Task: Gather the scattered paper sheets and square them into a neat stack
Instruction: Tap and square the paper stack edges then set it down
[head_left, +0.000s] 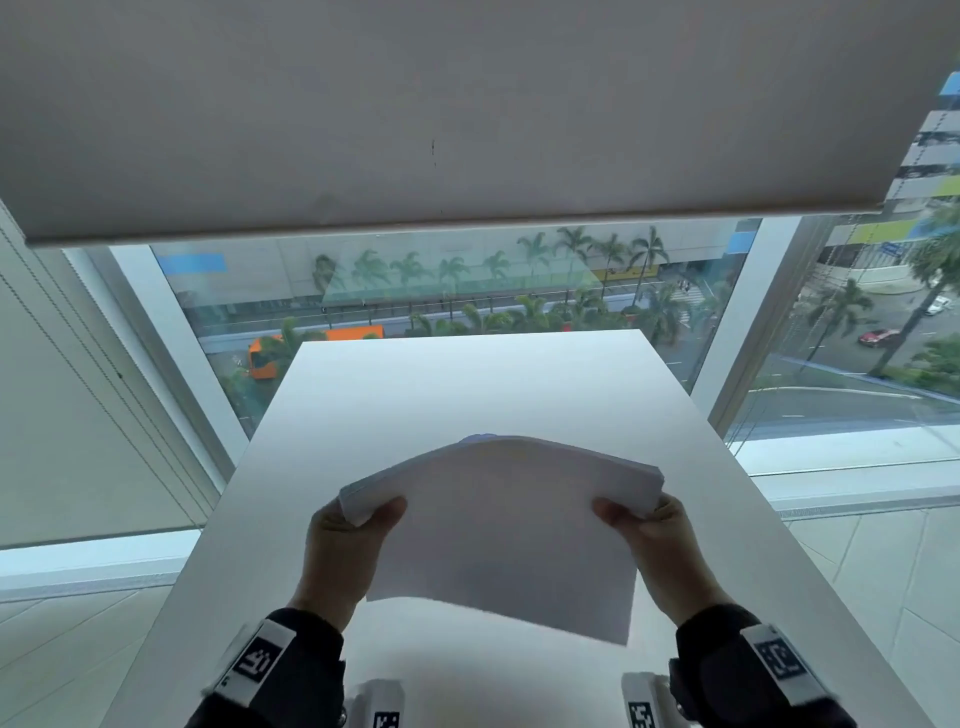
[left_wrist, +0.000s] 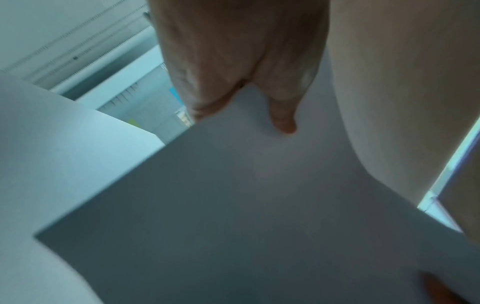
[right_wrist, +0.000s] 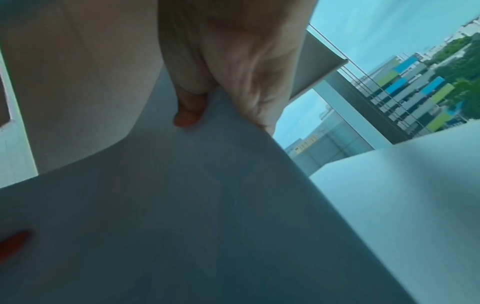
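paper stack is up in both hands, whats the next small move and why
Probably tap the paper stack on its lower edge against the table. The left hand and right hand grip its sides above the table, tilted, and the far edge looks slightly fanned, so the sheets aren't square yet.

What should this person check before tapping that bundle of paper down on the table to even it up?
1. Left hand holds the paper: ok, thumb on top at the left edge.
2. Right hand holds it too: ok, thumb on top at the right edge.
3. All sheets gathered: ok as far as shown, no loose sheet lies on the table.
4. Edges squared: not ok, the far edges look fanned and the bundle bows upward.
5. Bundle lifted off the table: ok, its near edge hangs tilted above the surface.
6. Fingers underneath gripping evenly: cannot tell, the paper hides them.
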